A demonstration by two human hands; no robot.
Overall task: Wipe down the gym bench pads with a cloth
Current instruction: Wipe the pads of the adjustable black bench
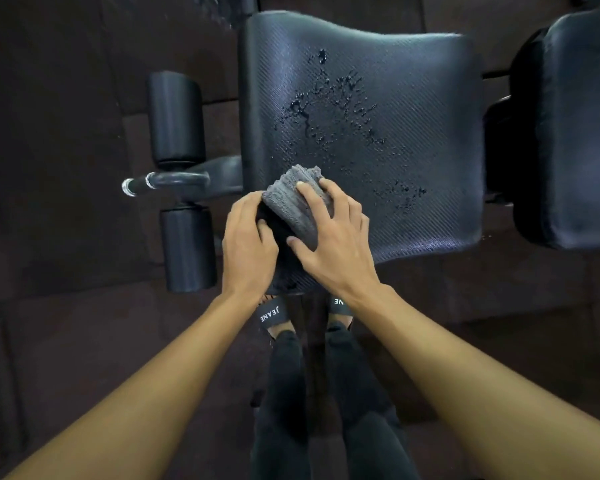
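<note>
A black textured seat pad (413, 150) of a gym bench fills the middle of the view, with drops and smears of liquid across its centre. A folded grey cloth (291, 202) lies on the pad's near left corner. My right hand (329, 237) presses flat on top of the cloth with fingers spread. My left hand (248, 242) grips the cloth's left edge at the pad's corner. A second black pad (575, 133) sits to the right, across a narrow gap.
Two black foam leg rollers (175, 119) (187, 249) and a chrome-tipped bar (142, 184) stick out left of the seat. Dark rubber floor tiles (56, 168) surround the bench. My feet in black slides (272, 315) stand just below the pad's near edge.
</note>
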